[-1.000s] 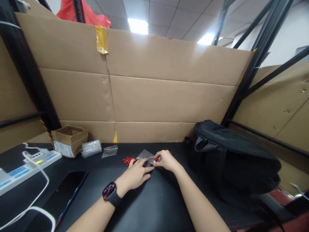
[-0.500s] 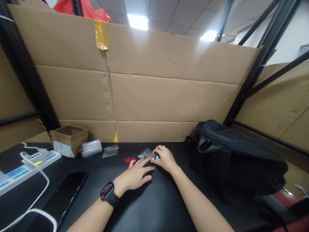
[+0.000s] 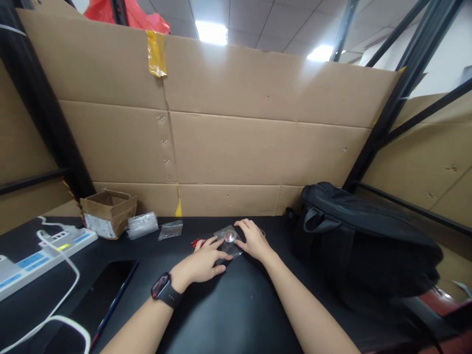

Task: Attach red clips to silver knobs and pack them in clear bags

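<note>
A clear plastic bag [image 3: 235, 251] lies on the black table between my hands, with a small round silvery item [image 3: 229, 236] with a red mark in or on it. My left hand [image 3: 202, 260], with a black watch at the wrist, rests palm down with fingers spread, its fingertips at the bag's left side. Some red pieces [image 3: 195, 243] show just beyond its fingers, partly covered. My right hand [image 3: 254, 239] arches at the bag's right side, fingers apart, thumb tip at the bag's edge. Neither hand is closed round anything.
An open cardboard box [image 3: 108, 211], a stack of clear bags [image 3: 142, 225] and a single clear bag [image 3: 170, 229] stand or lie at the back left. Nearer are a white power strip [image 3: 44, 260] and a dark tablet [image 3: 96, 300]. A black backpack [image 3: 361, 246] fills the right side.
My fingers have drawn apart, uncovering the round item and the bag. My left hand has shifted slightly left and now covers more of the red pieces.
</note>
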A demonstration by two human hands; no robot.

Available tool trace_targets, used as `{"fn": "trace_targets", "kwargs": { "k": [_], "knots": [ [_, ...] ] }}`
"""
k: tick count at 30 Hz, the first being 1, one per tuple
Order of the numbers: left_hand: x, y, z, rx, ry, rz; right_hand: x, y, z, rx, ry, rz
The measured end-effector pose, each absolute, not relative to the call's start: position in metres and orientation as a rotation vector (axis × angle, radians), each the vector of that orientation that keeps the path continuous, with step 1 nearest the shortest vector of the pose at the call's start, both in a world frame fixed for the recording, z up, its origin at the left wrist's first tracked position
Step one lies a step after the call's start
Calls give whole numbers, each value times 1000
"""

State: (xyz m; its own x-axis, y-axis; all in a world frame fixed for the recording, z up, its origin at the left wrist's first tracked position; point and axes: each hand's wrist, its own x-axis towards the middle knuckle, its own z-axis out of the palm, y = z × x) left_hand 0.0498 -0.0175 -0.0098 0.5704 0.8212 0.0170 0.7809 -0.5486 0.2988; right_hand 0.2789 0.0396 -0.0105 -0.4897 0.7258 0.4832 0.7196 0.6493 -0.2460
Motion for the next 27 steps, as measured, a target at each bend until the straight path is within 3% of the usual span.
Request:
{"fn": "trace_targets", "kwargs": {
  "k": [6, 13, 27],
  "knots": [
    [48, -16, -8, 2539, 1293, 234, 259, 37, -15, -1275, -2255, -74],
    [51, -20, -3, 2545, 1482, 506, 288, 39, -2, -886, -2396, 369],
    [54, -6, -9, 2358, 1722, 674, 291, 42, -6, -989, -2410, 341]
  ]
}}
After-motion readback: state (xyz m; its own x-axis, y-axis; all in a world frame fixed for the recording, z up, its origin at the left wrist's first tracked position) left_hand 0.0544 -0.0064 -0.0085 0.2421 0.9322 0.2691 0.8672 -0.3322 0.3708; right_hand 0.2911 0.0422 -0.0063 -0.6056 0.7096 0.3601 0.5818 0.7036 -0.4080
